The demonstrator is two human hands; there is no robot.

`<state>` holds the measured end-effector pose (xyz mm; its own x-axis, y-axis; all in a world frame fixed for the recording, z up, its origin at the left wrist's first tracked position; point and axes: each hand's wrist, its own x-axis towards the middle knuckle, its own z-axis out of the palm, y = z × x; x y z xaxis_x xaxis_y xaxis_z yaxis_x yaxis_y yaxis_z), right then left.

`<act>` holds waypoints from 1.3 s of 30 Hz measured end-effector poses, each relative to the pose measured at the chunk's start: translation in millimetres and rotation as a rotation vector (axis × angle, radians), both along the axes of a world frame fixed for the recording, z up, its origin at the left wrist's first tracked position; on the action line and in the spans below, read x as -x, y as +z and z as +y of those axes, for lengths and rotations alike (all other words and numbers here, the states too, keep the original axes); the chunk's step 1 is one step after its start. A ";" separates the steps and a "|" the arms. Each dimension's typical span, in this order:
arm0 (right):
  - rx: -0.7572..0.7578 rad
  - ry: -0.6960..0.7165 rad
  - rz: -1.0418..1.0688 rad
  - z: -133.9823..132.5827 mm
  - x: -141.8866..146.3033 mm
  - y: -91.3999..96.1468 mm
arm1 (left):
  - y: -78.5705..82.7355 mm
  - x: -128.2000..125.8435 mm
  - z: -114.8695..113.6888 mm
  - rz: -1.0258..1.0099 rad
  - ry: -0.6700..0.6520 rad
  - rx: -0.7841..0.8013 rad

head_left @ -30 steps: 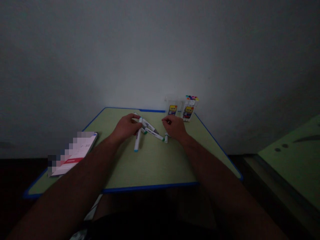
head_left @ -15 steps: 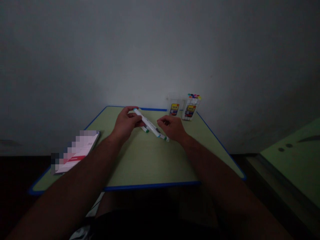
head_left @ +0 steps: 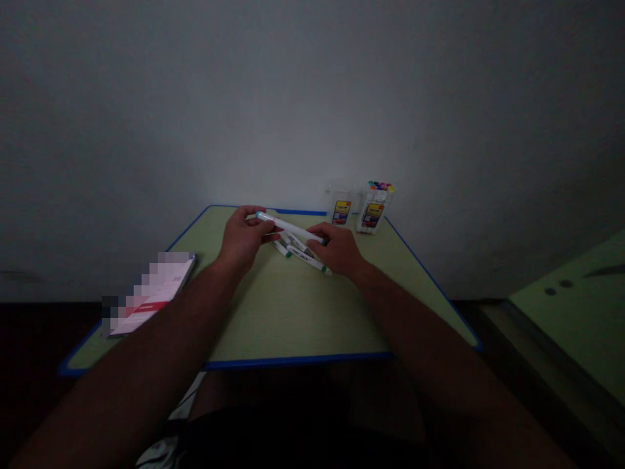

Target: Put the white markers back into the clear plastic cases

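A white marker [head_left: 290,227] with light blue ends is held above the table, sloping down toward the right. My left hand [head_left: 243,236] is closed around its left end, thumb in front. At its right end, the fingers of my right hand [head_left: 338,249] pinch it and hide the tip. Under it, several white markers with green ends lie on the table; the nearest loose marker [head_left: 305,258] points toward my right hand, partly below it. Dark lettering shows on its barrel, too small to read.
On the far right of the table [head_left: 293,319] stand a clear plastic case [head_left: 341,210] with a yellow label and a case full of markers [head_left: 374,210] with coloured caps. A book or box [head_left: 151,299], partly blurred out, lies at the left edge. A wall rises behind.
My right hand has taken hold of the right end of the marker. The marker has swung up to a flatter angle, uncovering more of the markers below it.
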<state>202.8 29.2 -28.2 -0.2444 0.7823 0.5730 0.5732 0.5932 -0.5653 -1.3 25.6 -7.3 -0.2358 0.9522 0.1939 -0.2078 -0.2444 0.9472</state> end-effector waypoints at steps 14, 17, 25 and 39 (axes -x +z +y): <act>-0.122 -0.125 0.024 5.6 -1.9 0.3 | 1.3 -1.8 -1.2 0.046 0.013 -0.007; -0.120 -0.130 0.020 5.4 -2.1 0.6 | -0.5 -1.1 0.5 0.030 0.011 -0.015; -0.083 -0.131 0.057 6.2 -2.5 -0.9 | -4.9 0.7 4.2 0.002 -0.021 -0.073; -0.069 -0.147 0.070 5.4 -3.1 0.2 | -5.7 1.5 4.6 0.000 -0.028 -0.082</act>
